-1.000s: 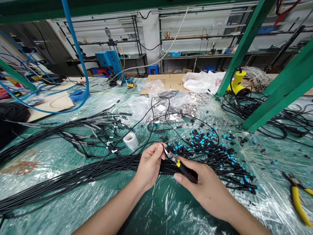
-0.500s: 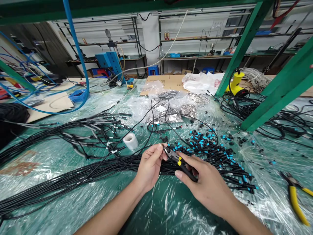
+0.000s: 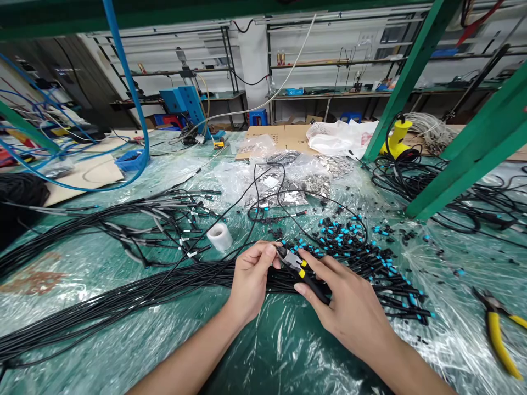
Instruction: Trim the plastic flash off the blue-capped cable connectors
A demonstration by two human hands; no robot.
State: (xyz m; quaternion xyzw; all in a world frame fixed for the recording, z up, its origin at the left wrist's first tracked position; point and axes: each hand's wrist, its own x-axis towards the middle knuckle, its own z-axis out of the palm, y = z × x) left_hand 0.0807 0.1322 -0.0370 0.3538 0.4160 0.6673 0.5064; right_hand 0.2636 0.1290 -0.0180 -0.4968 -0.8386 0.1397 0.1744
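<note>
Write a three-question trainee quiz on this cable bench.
1. True or false: the right hand holds the black-handled cutters.
2. Where is the white tape roll? A) beyond the left hand, to its left; B) in the right hand; C) on the floor.
3. Fill in: the pliers lying at the far right have ___ handles.
Key: 1 true; 2 A; 3 yellow.

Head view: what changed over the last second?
The right hand, gripping the small cutters, eased slightly away from the body toward the left hand, its fingers stretching further along the handles. The left hand stayed pinched at the cutter tips; what it pinches is too small to tell. The cable bundle, tape roll and yellow pliers lie unmoved.
</note>
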